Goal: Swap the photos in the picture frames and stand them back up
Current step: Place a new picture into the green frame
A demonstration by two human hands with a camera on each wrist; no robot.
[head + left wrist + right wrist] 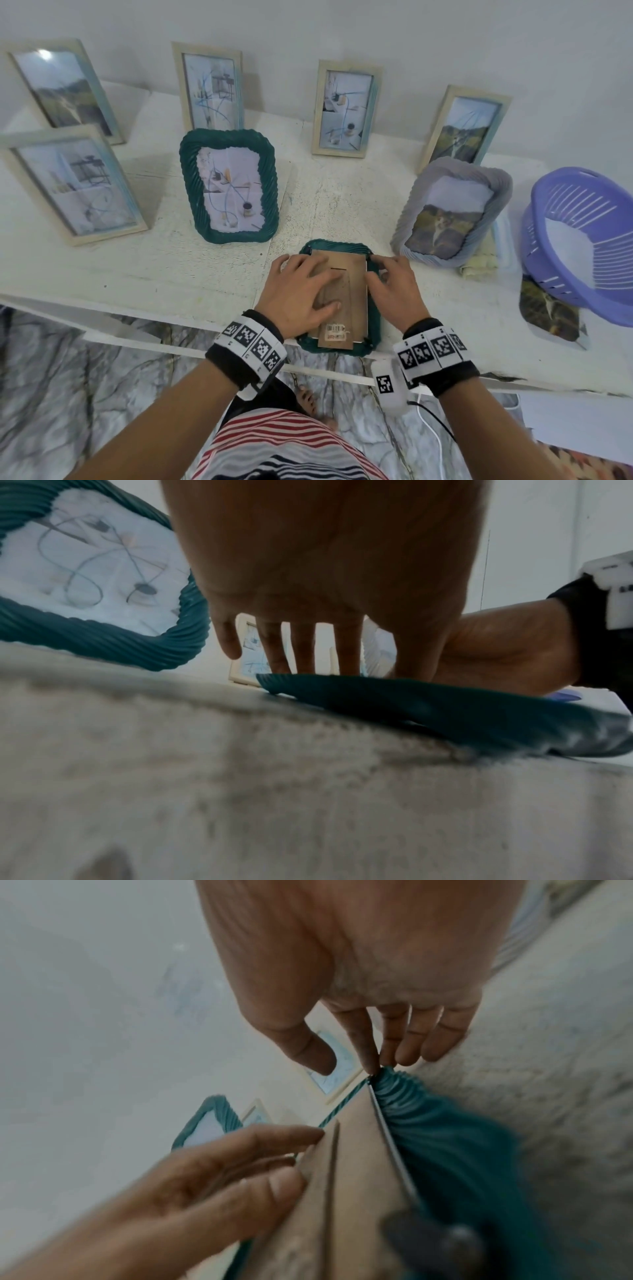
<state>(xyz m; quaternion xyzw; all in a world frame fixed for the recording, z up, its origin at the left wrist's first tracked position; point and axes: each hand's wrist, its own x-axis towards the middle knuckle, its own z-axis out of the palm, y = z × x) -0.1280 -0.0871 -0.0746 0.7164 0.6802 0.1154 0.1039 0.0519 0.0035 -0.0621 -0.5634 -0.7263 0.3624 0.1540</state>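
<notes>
A green woven frame lies face down at the table's front edge, its brown backing board facing up. My left hand rests flat on the board with fingers spread; the left wrist view shows these fingers coming down onto the frame. My right hand is at the frame's right side. In the right wrist view its fingertips touch the far right corner where the board meets the green rim, the thumb held apart. A second green frame stands behind, holding an abstract print.
A grey woven frame with a landscape photo leans at the right over a folded cloth. Several pale wooden frames stand along the wall. A purple basket sits far right, partly on a loose photo. The table edge runs just below my wrists.
</notes>
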